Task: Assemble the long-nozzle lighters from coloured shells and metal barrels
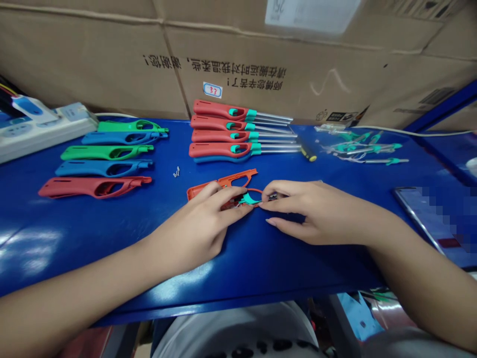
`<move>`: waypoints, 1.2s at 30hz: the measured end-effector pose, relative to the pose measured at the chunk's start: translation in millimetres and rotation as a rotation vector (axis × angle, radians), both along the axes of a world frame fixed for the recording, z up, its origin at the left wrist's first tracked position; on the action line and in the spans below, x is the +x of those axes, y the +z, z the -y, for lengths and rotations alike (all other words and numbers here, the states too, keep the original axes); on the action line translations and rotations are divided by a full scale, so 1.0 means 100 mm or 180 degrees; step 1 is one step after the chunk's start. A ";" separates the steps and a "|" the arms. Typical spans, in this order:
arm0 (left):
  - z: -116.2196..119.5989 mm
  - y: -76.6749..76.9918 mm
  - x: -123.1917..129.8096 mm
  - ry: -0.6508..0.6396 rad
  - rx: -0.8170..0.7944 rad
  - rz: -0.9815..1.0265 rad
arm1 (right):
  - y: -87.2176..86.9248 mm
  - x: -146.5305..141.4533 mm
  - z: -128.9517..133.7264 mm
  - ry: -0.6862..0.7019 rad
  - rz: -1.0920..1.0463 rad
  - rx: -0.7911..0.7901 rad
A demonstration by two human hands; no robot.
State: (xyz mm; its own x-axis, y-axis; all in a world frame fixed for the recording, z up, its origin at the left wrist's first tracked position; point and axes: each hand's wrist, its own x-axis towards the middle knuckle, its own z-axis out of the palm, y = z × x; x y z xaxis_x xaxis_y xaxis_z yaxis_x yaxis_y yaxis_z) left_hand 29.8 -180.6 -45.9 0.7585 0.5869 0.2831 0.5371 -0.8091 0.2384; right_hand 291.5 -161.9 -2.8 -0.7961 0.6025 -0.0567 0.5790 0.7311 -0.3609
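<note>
An opened orange gas lighter lies in front of me, one casing half (pixel 238 178) behind the other. My left hand (pixel 203 219) is closed over the nearer half, its fingers on either side of the teal trigger (pixel 249 199). At the lighter's front end, my right hand (pixel 316 211) is closed in a pinch, with its palm over the area beyond. A small dark and metallic part (pixel 274 197) shows between the right fingers; its kind is unclear. Much of the lighter's inside is hidden by my fingers.
Assembled red lighters (pixel 219 135) with metal tubes lie at the back, beside a screwdriver (pixel 308 151). Several coloured casing halves (pixel 95 186) are lined up left, near small screws (pixel 176 172). Wired trigger parts (pixel 367 146) and a phone (pixel 428 219) are right; a power strip (pixel 48 127) is left.
</note>
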 end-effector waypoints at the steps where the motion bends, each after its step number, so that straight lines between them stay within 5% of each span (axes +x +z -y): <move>1: 0.00 0.00 0.00 -0.0003 -0.0006 0.0015 | 0.00 0.00 0.00 -0.0008 -0.0009 0.0008; 36: 0.00 0.08 0.00 -0.0102 0.0396 -0.0356 | 0.01 0.05 -0.04 0.0018 -0.0135 0.0027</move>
State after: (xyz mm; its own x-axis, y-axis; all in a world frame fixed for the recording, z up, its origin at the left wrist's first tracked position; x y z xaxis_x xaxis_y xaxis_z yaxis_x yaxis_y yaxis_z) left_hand 30.2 -180.5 -37.8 0.8072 0.5276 0.2647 0.5281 -0.8458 0.0756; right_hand 296.4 -158.1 -2.1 -0.8012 0.5982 -0.0176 0.5590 0.7375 -0.3789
